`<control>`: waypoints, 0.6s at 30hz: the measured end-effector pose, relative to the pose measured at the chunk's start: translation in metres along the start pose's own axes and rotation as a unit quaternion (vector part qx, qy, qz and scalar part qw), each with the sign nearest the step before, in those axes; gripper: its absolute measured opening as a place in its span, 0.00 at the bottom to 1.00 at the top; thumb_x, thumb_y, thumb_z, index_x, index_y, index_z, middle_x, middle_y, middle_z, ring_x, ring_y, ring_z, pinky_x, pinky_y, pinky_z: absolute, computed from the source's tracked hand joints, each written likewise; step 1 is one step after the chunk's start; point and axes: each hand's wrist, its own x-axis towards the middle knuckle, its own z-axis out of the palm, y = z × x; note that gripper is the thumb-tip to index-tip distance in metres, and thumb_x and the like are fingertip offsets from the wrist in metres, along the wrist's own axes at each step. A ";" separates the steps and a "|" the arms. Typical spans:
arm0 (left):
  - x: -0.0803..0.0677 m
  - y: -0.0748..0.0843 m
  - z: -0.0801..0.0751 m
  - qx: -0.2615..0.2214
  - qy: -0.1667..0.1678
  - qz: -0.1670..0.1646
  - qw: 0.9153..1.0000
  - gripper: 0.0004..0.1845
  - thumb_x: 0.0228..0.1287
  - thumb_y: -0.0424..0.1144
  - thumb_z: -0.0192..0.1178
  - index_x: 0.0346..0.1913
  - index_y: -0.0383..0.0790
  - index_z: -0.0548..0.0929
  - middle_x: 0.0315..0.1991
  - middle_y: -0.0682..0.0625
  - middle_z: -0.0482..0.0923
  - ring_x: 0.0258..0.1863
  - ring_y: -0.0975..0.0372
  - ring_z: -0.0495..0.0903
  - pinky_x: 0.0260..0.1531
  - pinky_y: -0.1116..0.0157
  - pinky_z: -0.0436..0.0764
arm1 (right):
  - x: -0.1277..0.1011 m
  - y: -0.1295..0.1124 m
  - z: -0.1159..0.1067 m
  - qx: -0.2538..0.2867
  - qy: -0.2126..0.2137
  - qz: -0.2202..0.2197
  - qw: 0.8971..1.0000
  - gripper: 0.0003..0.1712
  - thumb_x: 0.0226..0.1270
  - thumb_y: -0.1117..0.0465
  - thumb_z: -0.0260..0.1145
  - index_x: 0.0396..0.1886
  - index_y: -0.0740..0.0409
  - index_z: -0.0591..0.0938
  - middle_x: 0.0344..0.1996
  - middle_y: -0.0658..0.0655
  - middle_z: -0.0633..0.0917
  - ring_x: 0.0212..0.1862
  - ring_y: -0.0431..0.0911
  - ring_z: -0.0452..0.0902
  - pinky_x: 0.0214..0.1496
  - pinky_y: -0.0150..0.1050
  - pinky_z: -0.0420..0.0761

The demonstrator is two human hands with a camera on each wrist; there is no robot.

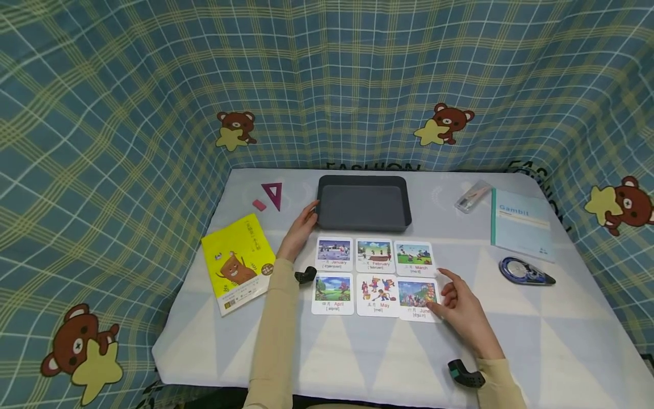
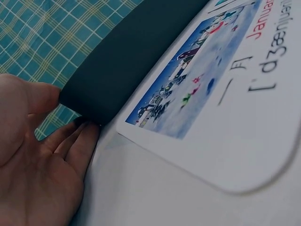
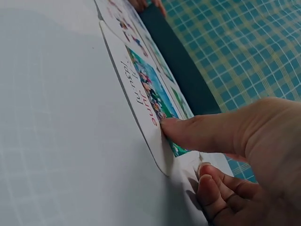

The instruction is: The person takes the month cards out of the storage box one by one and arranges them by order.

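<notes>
June card pressed at its near corner; tray steadied at its left end

The June card lies flat on the counter, last in the front row of six month cards, toward the front edge. The thumb of the right hand is pressed on the card's right corner, with the remaining fingers curled beside it on the counter, grasping nothing. The card is judged light, thin, somewhat flexible and slippery on the smooth cover; a lifted corner or edge is the likely place for a pinch. The left hand is held with fingers released against the left end of the dark tray, which is judged rigid and light.
</notes>
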 end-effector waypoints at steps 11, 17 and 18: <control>0.003 0.002 0.001 0.003 -0.005 0.004 1.000 0.26 0.82 0.41 0.49 0.78 0.59 0.65 0.80 0.47 0.55 0.78 0.57 0.55 0.76 0.58 0.60 | 0.002 0.000 -0.006 -0.007 0.000 0.019 1.000 0.47 0.60 0.62 0.78 0.76 0.61 0.64 0.41 0.58 0.75 0.38 0.46 0.70 0.34 0.31 0.71; 0.005 0.009 -0.012 0.012 0.007 0.002 1.000 0.25 0.82 0.40 0.49 0.78 0.55 0.66 0.79 0.44 0.57 0.77 0.55 0.57 0.74 0.54 0.63 | 0.030 -0.029 -0.005 -0.005 0.029 -0.006 1.000 0.41 0.69 0.58 0.72 0.76 0.59 0.64 0.44 0.61 0.77 0.40 0.49 0.75 0.39 0.38 0.76; 0.004 0.011 -0.015 0.013 0.014 0.003 1.000 0.25 0.82 0.40 0.50 0.77 0.53 0.67 0.78 0.43 0.59 0.76 0.54 0.59 0.74 0.54 0.64 | 0.038 -0.035 -0.005 -0.001 0.031 -0.017 0.999 0.40 0.70 0.58 0.70 0.77 0.59 0.63 0.45 0.62 0.77 0.41 0.50 0.76 0.40 0.39 0.78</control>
